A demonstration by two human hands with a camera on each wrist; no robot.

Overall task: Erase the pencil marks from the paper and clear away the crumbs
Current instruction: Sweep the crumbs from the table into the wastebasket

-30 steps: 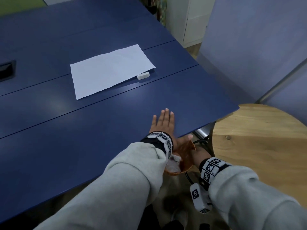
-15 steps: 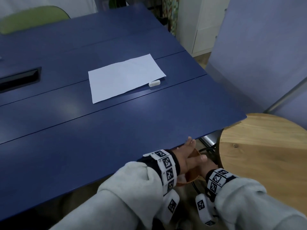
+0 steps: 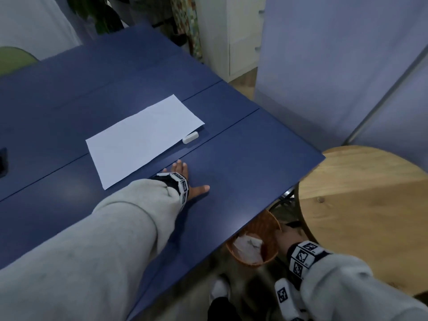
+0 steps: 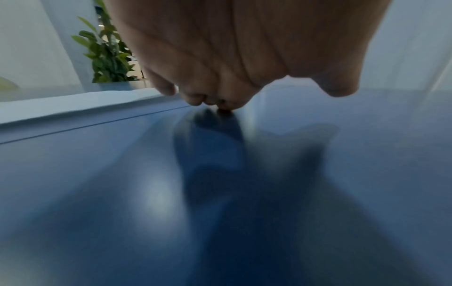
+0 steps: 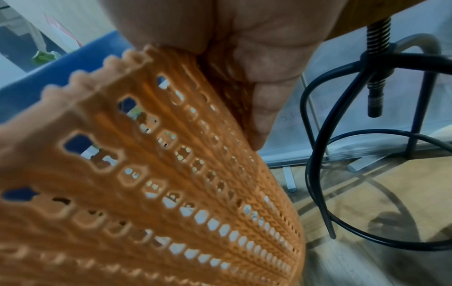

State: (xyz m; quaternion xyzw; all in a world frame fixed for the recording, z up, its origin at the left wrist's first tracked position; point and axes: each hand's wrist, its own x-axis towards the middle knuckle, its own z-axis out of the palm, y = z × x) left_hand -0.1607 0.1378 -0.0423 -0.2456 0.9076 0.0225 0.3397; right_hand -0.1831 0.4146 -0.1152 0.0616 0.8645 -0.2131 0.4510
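Orange openwork plastic basket (image 3: 259, 230), light and a bit flexible by the look of it, sits below the table (image 3: 243, 172) edge with the right hand (image 3: 283, 235) pinching its scalloped rim (thumb inside, I judge). Left hand (image 3: 185, 181) lies flat, fingers spread on the smooth blue top beside the thin paper (image 3: 143, 137); the small white eraser (image 3: 190, 137) touches the sheet's near corner, crumbs too fine to see.

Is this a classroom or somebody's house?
Hard to say; probably an office or study room. There's a long blue table with paper, a grey partition screen, white drawers and a potted plant.
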